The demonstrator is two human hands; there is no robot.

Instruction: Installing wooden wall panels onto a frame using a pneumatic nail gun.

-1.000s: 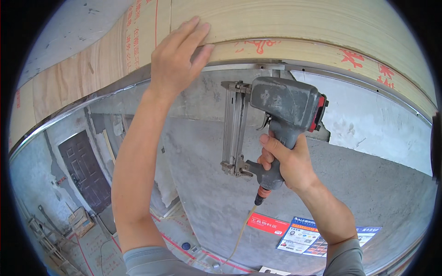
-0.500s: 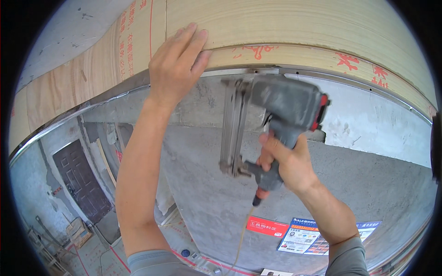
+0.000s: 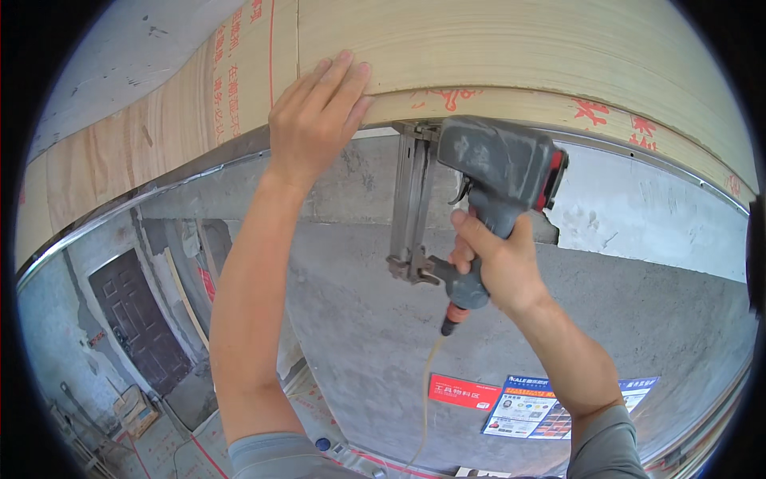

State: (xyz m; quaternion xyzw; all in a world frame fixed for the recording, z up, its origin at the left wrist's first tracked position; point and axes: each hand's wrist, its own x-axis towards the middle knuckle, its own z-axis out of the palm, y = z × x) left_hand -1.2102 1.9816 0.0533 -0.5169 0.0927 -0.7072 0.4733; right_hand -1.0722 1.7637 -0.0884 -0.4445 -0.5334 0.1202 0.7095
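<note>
Right hand (image 3: 499, 267) is wrapped tight around the grip of the grey nail gun (image 3: 479, 191), fingers curled fully closed with the index finger up by the trigger, and the tool's nose is pushed up against the underside edge of the plywood panel (image 3: 519, 56) at about twelve o'clock from the hand. The long magazine (image 3: 411, 203) hangs straight down at nine o'clock of the grip, and the thin air hose (image 3: 427, 383) trails off at six o'clock. Left hand (image 3: 315, 120) sits at ten o'clock of the gun, palm flat and fingers spread open, pressing the panel's lower edge upward, gripping nothing. Judging the shot: the nose wants to sit square and flush on the wood before the trigger is squeezed, so the fastener drives straight rather than skating out of the thin edge. The pressing hand looks near the nose, so its fingertips (image 3: 351, 80) are best kept off the firing line. Beyond the panel, a metal track (image 3: 159, 191) curves along at nine o'clock, with the bare concrete wall (image 3: 359, 335) behind and a dark door (image 3: 136, 319) at seven o'clock.
</note>
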